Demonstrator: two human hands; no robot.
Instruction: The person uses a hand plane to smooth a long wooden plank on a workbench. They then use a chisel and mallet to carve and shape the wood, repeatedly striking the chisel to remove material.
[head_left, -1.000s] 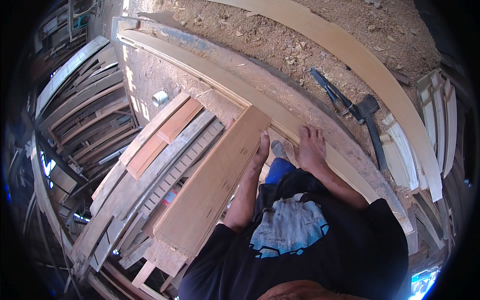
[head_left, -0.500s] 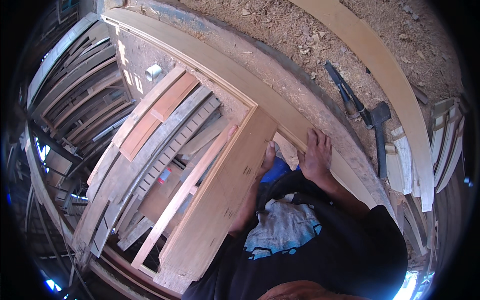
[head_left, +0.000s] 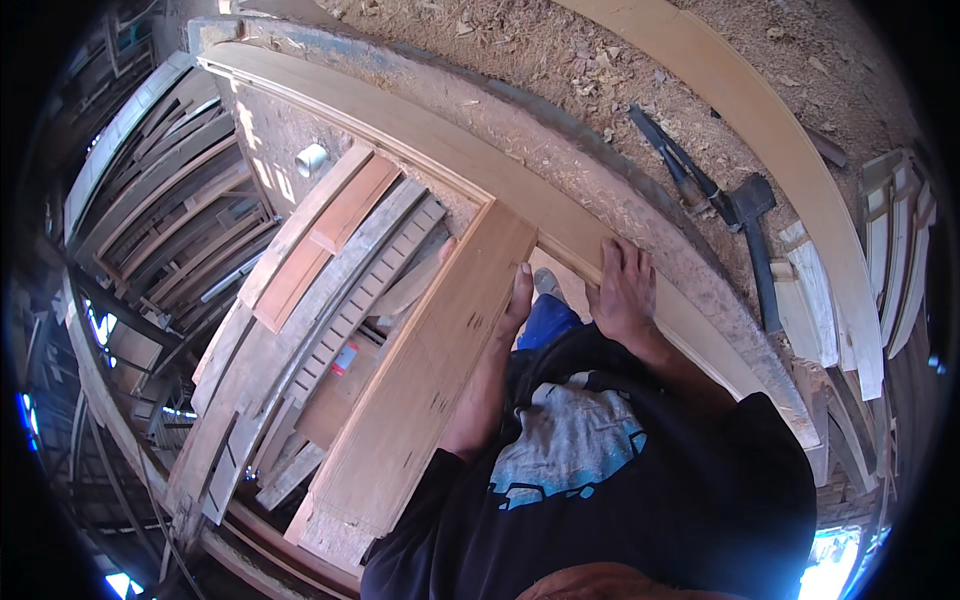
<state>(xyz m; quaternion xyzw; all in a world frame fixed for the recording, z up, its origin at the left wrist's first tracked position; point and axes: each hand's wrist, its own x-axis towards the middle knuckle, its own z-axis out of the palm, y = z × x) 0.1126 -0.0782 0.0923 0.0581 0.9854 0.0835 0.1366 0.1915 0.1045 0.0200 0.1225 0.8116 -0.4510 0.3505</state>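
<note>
My left hand [head_left: 511, 311] grips a wide light-brown wooden board [head_left: 430, 365], thumb on its near face and fingertips curled round the far edge. One end of this board meets a long grooved wooden plank [head_left: 400, 118] at an angle, making a corner. I cannot tell whether the two are joined. Around that plank's near edge my right hand [head_left: 625, 292] is closed, fingers lying over its top, just right of the corner. The undersides of both pieces are hidden.
A dusty workbench edge [head_left: 700, 235] runs beyond the plank. On the shavings-covered floor lie a hammer-like tool [head_left: 752, 205] and a long curved-looking board [head_left: 745, 95]. At left are a slatted wooden piece [head_left: 365, 300], a white pipe end [head_left: 311, 159] and stacked timber [head_left: 165, 185].
The wide board has shifted left against the timber behind it and now covers a pale strip seen earlier beside it. Both hands keep their grip. The whole view has tilted slightly.
</note>
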